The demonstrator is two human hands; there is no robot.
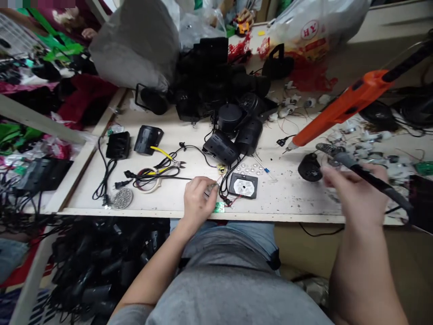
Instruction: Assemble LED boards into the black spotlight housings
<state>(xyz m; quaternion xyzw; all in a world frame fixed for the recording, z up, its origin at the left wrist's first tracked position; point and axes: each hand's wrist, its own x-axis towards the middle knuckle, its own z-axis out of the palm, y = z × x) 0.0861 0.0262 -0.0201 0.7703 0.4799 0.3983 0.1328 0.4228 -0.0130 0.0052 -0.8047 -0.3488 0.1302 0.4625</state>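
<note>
My left hand (pixel 198 198) is closed at the front edge of the workbench (pixel 277 205), pinching thin wires beside a small green circuit board (pixel 219 207). My right hand (pixel 355 194) grips the dark handle of a soldering iron (pixel 341 158), its tip raised toward the left above the bench. A black square LED plate (pixel 243 186) lies between the two hands. A round black housing (pixel 309 168) sits just left of my right hand.
An orange tool (pixel 341 108) hangs over the right of the bench. A pile of black lamp housings (pixel 219 85) fills the back. Yellow-handled cutters (pixel 167 155), a tape roll (pixel 149 180), a power cord (pixel 104 176) and a round LED disc (pixel 122 197) lie left. Small white parts (pixel 365 135) scatter right.
</note>
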